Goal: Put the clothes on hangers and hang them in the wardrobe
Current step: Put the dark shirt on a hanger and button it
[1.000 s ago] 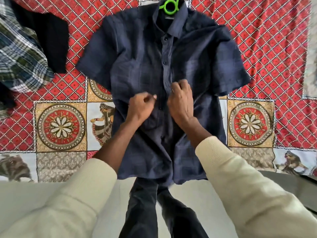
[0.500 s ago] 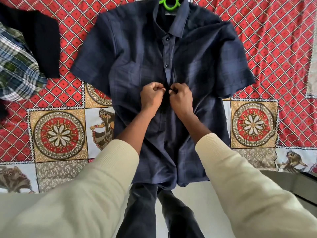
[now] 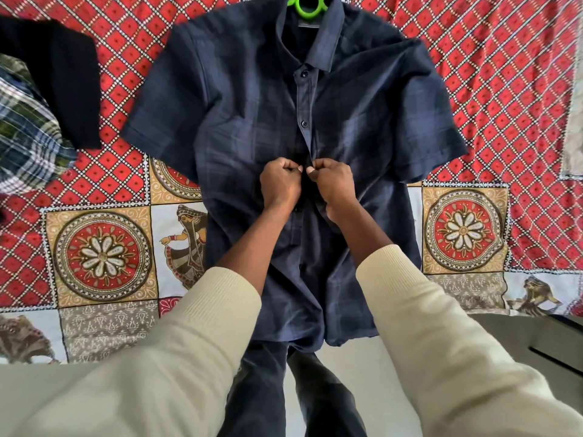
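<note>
Navy shirt (image 3: 252, 99) runs lengthwise away from me (hanger (image 3: 305, 9) farthest); my left hand (image 3: 279, 182) and right hand (image 3: 334, 182) pinch its placket midway.

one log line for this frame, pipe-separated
step: buttoning | left hand: pinches placket | right hand: pinches placket | navy shirt: flat on bedspread | green hanger: at collar

Navy shirt (image 3: 252, 99) is covering the bed's centre; black garment (image 3: 63, 83) and plaid shirt (image 3: 28, 143) are crowding the left; red bedspread (image 3: 504, 89) is lying bare on the right.
</note>
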A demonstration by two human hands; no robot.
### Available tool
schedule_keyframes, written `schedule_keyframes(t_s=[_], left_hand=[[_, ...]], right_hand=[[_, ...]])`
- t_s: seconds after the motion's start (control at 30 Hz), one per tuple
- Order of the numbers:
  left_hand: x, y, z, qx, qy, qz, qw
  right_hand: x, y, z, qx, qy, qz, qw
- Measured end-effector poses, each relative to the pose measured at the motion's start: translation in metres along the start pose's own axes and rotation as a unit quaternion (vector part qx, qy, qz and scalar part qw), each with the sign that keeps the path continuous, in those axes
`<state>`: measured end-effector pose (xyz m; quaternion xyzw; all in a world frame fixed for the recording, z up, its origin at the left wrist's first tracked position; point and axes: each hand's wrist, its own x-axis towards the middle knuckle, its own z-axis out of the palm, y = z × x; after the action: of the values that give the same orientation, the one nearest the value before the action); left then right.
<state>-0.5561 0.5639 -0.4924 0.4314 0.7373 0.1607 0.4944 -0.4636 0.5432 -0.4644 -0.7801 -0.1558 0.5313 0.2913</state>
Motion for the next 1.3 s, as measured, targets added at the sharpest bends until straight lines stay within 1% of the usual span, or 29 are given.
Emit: schedule_keyframes(t_s=[0.1, 0.17, 0.37, 0.6, 0.67, 0.77, 0.9, 1.03, 1.17, 1.3], left_hand=[[-0.002, 0.0, -0.002, -0.065, -0.028, -0.036, 0.997], [-0.003, -0.003, -0.005, -0.106, -0.043, -0.045, 0.992], [-0.006, -0.004, -0.008, -0.125, -0.049, -0.032, 0.99], [-0.006, -0.002, -0.009, -0.159, -0.032, -0.072, 0.984], [-0.003, 0.0, -0.011, -0.17, -0.025, -0.087, 0.981], [0.0, 0.003, -0.015, -0.168, -0.039, -0.1, 0.98], [0.003, 0.005, -0.019, -0.155, -0.074, -0.1, 0.98], [0.007, 0.005, -0.023, -0.154, -0.102, -0.107, 0.977], [0.007, 0.005, -0.023, -0.166, -0.105, -0.113, 0.974], [0.005, 0.007, -0.022, -0.157, -0.106, -0.095, 0.977]], right_hand=[[0.001, -0.002, 0.002, 0.034, 0.009, 0.027, 0.999], [0.002, 0.0, 0.004, 0.049, 0.015, 0.037, 0.998], [0.001, 0.0, 0.005, 0.055, 0.014, 0.045, 0.997], [0.003, 0.001, 0.002, 0.068, 0.003, 0.047, 0.997], [0.0, 0.0, 0.0, 0.088, 0.001, 0.056, 0.995], [-0.001, -0.001, -0.004, 0.104, 0.01, 0.067, 0.992], [0.003, 0.001, 0.0, 0.09, 0.023, 0.054, 0.994], [0.004, 0.007, 0.006, 0.103, 0.033, 0.04, 0.993], [0.006, 0.012, 0.009, 0.092, 0.027, 0.026, 0.995], [0.007, 0.015, 0.011, 0.088, 0.023, 0.007, 0.996]])
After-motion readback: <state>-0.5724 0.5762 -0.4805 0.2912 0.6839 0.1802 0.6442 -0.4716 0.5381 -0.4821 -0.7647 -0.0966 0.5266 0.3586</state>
